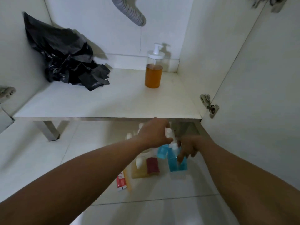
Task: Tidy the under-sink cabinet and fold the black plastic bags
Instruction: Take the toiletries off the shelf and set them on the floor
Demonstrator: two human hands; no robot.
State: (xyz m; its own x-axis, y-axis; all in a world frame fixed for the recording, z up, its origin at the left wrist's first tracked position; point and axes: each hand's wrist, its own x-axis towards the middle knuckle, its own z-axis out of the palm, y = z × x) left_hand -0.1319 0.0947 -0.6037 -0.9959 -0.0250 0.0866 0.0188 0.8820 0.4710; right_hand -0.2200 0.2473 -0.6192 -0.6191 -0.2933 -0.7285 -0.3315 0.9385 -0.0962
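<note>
A heap of crumpled black plastic bags [65,57] lies in the back left corner of the cabinet floor [105,98]. An amber pump bottle [153,73] stands upright on that floor toward the right. Below the cabinet's front edge, a cluster of bottles sits on the tiled floor. My left hand [154,133] is closed around the white pump top of one blue bottle [162,151]. My right hand [188,146] grips a second, nearer blue bottle [177,163] at its top. Beside them stand a yellowish bottle [139,169] and a dark red item [152,165].
A grey corrugated drain hose [129,12] hangs from above at the back. The open cabinet door [259,95] stands on the right with a metal hinge [209,104]. A metal cabinet leg [48,130] stands at the left. A red-and-white tube [121,182] lies on the floor tiles.
</note>
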